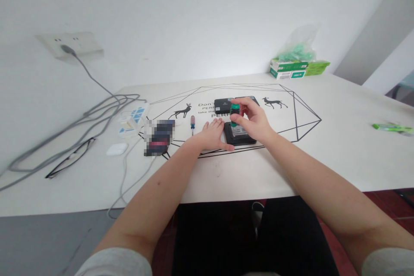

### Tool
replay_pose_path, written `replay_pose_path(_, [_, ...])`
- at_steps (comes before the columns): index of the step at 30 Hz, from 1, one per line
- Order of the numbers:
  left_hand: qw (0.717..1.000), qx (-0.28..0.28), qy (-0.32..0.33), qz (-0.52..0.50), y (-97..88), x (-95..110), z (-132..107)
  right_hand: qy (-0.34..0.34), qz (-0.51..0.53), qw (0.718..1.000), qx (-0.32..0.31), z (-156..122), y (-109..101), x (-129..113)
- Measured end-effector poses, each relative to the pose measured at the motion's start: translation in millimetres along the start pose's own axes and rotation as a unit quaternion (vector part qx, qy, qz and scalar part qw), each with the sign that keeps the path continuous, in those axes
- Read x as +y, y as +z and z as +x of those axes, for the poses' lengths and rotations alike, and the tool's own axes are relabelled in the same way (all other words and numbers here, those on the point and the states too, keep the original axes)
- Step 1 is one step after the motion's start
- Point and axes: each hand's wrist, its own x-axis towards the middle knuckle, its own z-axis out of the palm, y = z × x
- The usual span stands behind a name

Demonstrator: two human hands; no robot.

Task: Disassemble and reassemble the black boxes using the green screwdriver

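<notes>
My right hand (250, 120) is closed around the green handle of a screwdriver (234, 112), held upright with its tip on a black flat device (241, 138) lying on the white table (246, 168). My left hand (213, 136) lies flat on the table, fingers spread, with its thumb against the left edge of that device. Two more black devices (223, 104) lie just behind it. A small screwdriver with a red and blue handle (192, 123) lies left of my left hand.
A pixelated dark object (159, 138) is at the left, with a white earbud case (117, 149), black glasses (69, 158), a power strip (132, 120) and grey cables (64, 131). Green boxes and a bag (296, 64) stand at the back right; a green item (393, 128) lies far right.
</notes>
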Motion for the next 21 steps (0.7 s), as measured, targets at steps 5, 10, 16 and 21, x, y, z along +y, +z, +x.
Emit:
replay_pose_path(5, [0.999,0.031,-0.009,-0.019,5.5,-3.6,4.3,-0.041,-0.009,0.999,0.000,2.3,-2.4,-7.6])
replay_pose_path(10, [0.996,0.072,0.022,-0.049,6.8,-5.9,5.3,0.004,0.024,0.999,0.031,1.1,1.2,-3.6])
replay_pose_path(16, [0.988,0.101,0.066,-0.094,4.2,-6.3,7.5,0.063,0.159,0.985,0.012,0.1,4.9,-6.2])
replay_pose_path(21, [0.985,0.112,0.075,-0.107,2.6,-4.7,8.1,0.034,0.143,0.989,0.005,0.5,1.6,-11.8])
